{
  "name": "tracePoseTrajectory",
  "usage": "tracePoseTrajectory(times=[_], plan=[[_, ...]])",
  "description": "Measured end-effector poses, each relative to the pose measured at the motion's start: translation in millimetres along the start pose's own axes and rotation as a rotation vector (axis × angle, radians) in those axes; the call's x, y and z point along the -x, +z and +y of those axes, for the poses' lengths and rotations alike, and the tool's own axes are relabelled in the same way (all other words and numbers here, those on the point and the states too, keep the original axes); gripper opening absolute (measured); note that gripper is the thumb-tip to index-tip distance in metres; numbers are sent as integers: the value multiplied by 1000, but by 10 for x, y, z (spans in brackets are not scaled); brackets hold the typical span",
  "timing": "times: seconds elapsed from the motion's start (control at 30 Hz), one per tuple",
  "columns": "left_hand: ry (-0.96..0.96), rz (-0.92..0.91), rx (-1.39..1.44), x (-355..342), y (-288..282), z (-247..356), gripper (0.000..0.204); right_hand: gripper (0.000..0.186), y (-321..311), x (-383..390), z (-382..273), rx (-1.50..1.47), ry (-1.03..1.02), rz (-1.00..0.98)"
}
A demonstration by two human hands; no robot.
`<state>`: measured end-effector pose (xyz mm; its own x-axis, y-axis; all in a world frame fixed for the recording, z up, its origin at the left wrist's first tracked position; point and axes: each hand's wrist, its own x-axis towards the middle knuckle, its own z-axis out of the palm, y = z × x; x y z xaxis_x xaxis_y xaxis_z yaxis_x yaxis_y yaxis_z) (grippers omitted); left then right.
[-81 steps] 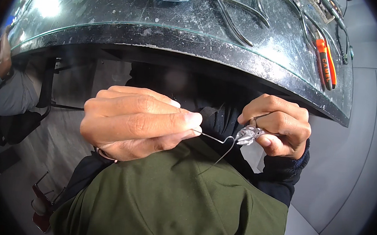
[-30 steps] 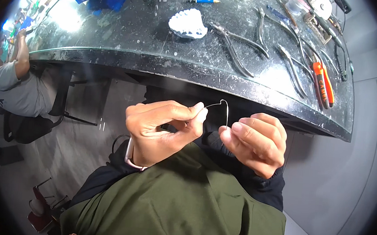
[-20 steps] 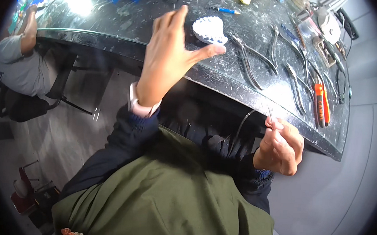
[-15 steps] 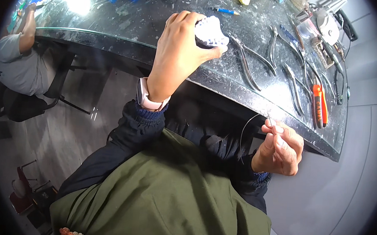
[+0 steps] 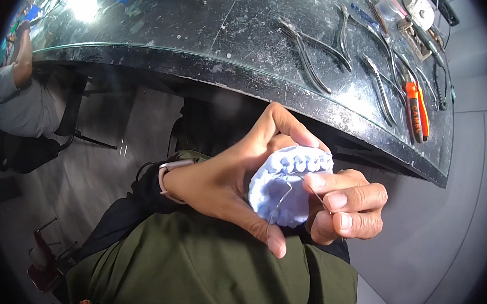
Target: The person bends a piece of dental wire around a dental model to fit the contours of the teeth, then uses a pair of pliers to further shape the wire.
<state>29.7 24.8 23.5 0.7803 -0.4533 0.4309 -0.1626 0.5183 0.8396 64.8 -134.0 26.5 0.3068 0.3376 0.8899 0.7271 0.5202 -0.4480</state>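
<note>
Head view: a bent wire [image 5: 284,198] crosses the inner side of a pale tooth cast [image 5: 297,205], held between the worktop [image 5: 167,38] edge and a green apron [image 5: 213,268]. Its light stretch slants from near the upper tooth row down toward the left thumb; contact with the cast cannot be told. The left hand [image 5: 230,185] has its grip around the cast, fingers above, thumb below. The right hand [image 5: 350,207], at the cast's right, pinches the wire's darker stretch between fingertips. Steel pliers [image 5: 297,35] lie beyond.
</note>
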Motion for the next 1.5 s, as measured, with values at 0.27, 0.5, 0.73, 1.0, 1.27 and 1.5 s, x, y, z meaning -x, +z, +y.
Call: tracePoseTrajectory(times=[0.27,0.5,0.73,1.0,1.27,1.5], plan=[[-342,-58,373,109,97,99,104,20,14,-3,56,236,-8,114],[-279,-81,686,139,108,32,88,19,-33,9,23,272,-60,133],[-405,136,745,137,205,111,84,10,-78,0,24,247,-75,26],[-351,4,714,157,157,29,75,23,-162,-37,-82,297,-49,-140],[-355,-25,728,188,142,43,72,19,-143,-41,-47,287,-44,-134],[-321,-61,800,181,170,9,72,30,-166,-57,-50,248,-25,-161]])
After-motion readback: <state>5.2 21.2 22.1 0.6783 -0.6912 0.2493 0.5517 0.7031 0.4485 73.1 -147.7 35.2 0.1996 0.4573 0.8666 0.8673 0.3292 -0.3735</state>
